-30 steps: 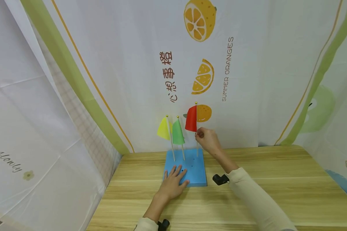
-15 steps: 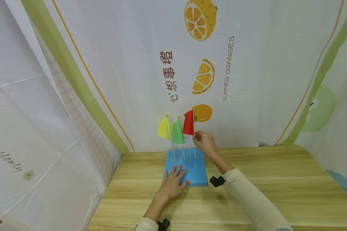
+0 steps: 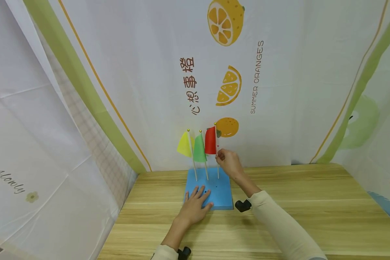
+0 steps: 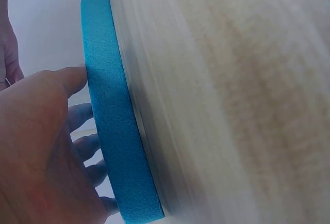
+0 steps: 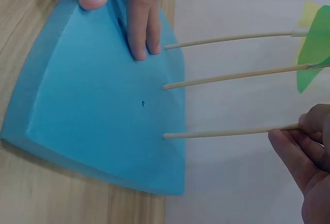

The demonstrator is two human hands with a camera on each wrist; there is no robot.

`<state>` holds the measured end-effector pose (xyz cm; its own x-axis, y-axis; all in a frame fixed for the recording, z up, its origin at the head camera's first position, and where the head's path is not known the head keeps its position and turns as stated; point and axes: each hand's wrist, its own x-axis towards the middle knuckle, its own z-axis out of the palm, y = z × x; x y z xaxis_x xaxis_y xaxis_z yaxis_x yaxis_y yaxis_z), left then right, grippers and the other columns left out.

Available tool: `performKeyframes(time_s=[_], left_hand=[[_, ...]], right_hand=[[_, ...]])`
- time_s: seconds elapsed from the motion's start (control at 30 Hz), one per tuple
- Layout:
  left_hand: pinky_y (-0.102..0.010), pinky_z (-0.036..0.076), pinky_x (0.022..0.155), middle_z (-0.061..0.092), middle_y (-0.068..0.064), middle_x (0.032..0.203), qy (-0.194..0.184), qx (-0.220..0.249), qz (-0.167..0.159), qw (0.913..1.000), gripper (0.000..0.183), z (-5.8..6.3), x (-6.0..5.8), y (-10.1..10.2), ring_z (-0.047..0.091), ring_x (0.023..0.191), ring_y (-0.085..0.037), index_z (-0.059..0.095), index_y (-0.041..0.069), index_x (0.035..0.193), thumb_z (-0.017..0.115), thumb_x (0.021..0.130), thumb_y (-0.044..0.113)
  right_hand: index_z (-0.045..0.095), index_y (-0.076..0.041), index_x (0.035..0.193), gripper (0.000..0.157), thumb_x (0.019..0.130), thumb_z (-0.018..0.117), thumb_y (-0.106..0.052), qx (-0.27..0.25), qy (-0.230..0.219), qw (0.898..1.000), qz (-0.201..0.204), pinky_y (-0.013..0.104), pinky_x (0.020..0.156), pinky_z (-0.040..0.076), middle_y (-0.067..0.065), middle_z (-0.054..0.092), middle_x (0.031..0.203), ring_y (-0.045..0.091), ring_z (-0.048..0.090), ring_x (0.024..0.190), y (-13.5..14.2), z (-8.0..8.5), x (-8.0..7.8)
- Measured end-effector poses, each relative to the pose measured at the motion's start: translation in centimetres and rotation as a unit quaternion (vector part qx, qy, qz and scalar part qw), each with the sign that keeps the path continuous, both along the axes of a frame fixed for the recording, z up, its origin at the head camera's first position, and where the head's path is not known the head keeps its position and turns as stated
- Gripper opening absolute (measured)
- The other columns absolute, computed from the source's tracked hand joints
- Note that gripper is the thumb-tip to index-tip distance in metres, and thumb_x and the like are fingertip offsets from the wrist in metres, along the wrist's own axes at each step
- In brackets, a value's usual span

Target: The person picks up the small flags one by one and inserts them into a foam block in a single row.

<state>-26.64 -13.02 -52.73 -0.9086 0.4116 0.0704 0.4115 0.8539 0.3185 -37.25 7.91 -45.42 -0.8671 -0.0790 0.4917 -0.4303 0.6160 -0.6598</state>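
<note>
My right hand pinches the thin wooden stick of a red flag just below the cloth. In the right wrist view that flag's stick reaches the top of a blue foam board, its lower end right at the surface. A yellow flag and a green flag stand to the left, their sticks in the board's back part. With fingers spread, my left hand rests flat on the board's front left. The left wrist view shows the board's side beside that hand.
A small hole shows in the board in front of the sticks. The board lies on a wood-grain table. Right behind the flags hangs a white curtain printed with oranges. A black wrist mount sits under the right forearm.
My right hand has moved slightly left and down with the red flag, and the stick's lower end has come to the board's surface. The left hand has stayed in place.
</note>
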Motion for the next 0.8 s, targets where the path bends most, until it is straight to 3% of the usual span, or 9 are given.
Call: performKeyframes(time_s=[0.4, 0.8], left_hand=[[-0.073, 0.02, 0.129, 0.035, -0.012, 0.174, 0.001, 0.001, -0.001, 1.0, 0.062, -0.1, -0.1, 0.2, 0.028, 0.163, -0.042, 0.049, 0.017, 0.162, 0.057, 0.109, 0.049], [-0.073, 0.02, 0.129, 0.036, -0.012, 0.174, -0.004, 0.001, 0.001, 1.0, 0.061, 0.0, 0.1, 0.3, 0.027, 0.163, -0.041, 0.05, 0.016, 0.162, 0.057, 0.109, 0.048]], right_hand=[[0.076, 0.0, 0.095, 0.007, 0.098, 0.076, -0.006, 0.014, 0.02, 1.0, -0.003, 0.037, 0.071, 0.065, 0.012, 0.078, 0.087, 0.023, 0.072, 0.077, -0.2, -1.2, 0.1], [0.078, 0.001, 0.101, 0.011, 0.099, 0.074, -0.009, 0.007, -0.002, 1.0, -0.004, 0.039, 0.076, 0.067, 0.013, 0.078, 0.091, 0.025, 0.073, 0.08, 0.1, -1.3, 0.2]])
